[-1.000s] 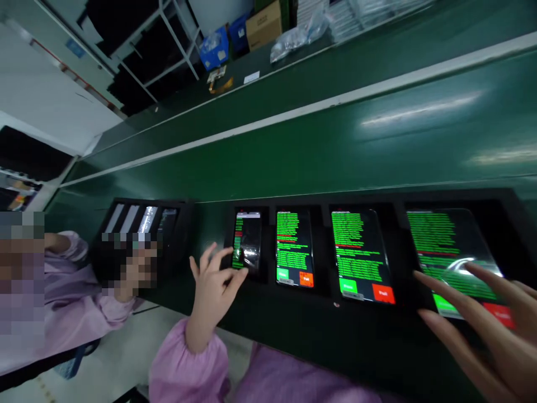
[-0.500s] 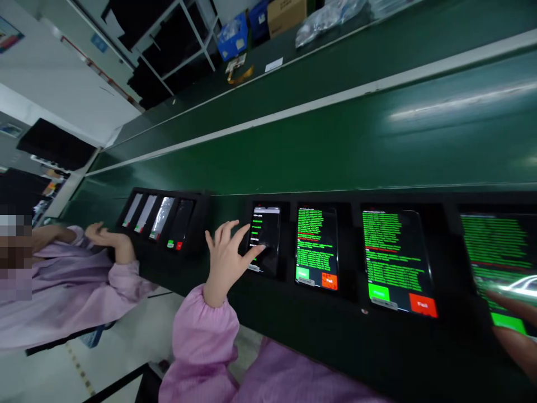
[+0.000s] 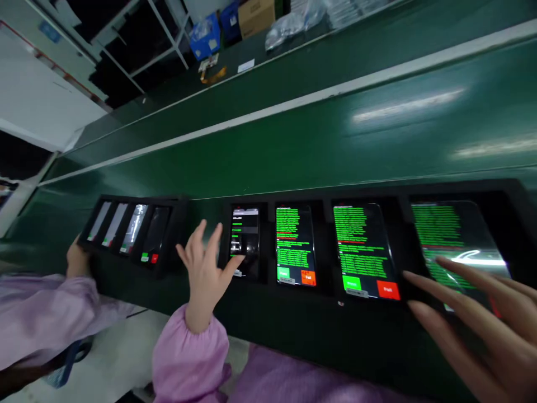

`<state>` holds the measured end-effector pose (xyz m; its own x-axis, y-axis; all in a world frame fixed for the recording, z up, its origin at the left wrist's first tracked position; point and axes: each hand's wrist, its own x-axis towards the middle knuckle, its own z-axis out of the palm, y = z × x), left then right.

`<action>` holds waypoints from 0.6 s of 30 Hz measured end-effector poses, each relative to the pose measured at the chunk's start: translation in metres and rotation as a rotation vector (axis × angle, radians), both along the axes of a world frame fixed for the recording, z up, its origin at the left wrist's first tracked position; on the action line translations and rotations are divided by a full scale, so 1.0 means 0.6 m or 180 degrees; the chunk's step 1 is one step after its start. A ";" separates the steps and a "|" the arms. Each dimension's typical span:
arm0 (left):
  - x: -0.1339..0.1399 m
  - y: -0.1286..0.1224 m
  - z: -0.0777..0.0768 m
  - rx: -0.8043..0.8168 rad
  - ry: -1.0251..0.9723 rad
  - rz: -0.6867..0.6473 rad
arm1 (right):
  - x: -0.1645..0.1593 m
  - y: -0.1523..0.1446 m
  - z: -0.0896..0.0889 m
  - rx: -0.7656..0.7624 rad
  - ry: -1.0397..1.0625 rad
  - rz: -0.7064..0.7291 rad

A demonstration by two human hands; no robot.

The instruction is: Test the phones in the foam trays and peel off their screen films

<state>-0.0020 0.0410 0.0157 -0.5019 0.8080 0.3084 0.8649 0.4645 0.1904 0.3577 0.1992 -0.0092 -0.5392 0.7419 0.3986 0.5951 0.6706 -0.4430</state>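
Several smartphones lie face up in a black tray along the bench edge. My left hand is spread, its thumb over the lower part of the leftmost phone, which shows a dark list screen; I cannot tell whether it touches. Beside it, a second phone and a third phone show green and red text above green and red buttons. My right hand, fingers apart and holding nothing, hovers over the lower left of the rightmost phone, partly hiding its screen.
To the left, a co-worker's hand is at a second black tray of phones. Behind runs a green bench surface with a pale rail. Farther back are a blue bin, a cardboard box and plastic bags.
The view has shifted right. My right hand has come further into view, reaching left over the rightmost phone. My left hand stays by the leftmost phone. The co-worker's hand has moved onto their tray.
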 end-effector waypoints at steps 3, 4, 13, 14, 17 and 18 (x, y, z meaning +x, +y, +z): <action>0.022 -0.011 -0.001 0.0526 -0.0028 -0.0177 | -0.071 -0.018 0.020 0.0234 -0.0131 0.0385; 0.032 -0.013 -0.004 0.0554 -0.0041 -0.0300 | -0.098 -0.022 0.020 0.0260 -0.0187 0.0486; 0.124 -0.038 -0.031 0.0291 -0.0191 -0.0561 | -0.211 -0.009 -0.017 0.0323 -0.0307 0.0566; 0.127 -0.036 -0.029 0.0277 -0.0209 -0.0545 | -0.207 -0.004 -0.016 0.0401 -0.0372 0.0485; 0.122 -0.018 -0.022 0.0104 -0.0174 -0.0437 | -0.189 0.006 -0.007 0.0506 -0.0491 0.0255; 0.117 -0.007 -0.019 -0.0009 -0.0135 -0.0386 | -0.182 0.006 -0.005 0.0488 -0.0517 0.0177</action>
